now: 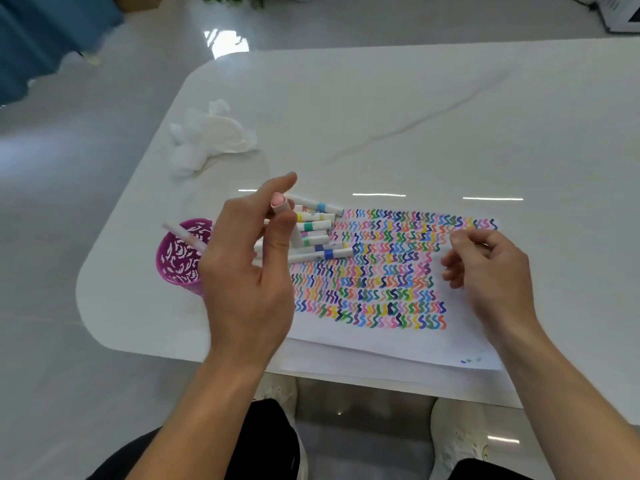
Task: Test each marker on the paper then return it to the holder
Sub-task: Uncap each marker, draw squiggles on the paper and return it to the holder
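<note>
At table's (381, 116) L edge by holder (180, 261), L grip (249, 271) round pink-capped marker (278, 201); R grip (491, 271) over paper (381, 341), state unclear

text: none legible | paper (381, 344): coloured squiggles, no letters

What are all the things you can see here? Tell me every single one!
white marble-look table: one, white with grey veins, under everything
sheet of white paper: at least one, covered in many-coloured squiggles, near table edge
pile of white markers with coloured bands: about seven, on the paper's left end
purple perforated holder: one, left of the paper
blurred white marker: one, across the holder's mouth
crumpled white tissue: one, far left on the table
white shoes: two, below the table
left hand: fingers pinch a pink-capped white marker
right hand: fingers curled above the paper, contents unclear
</note>
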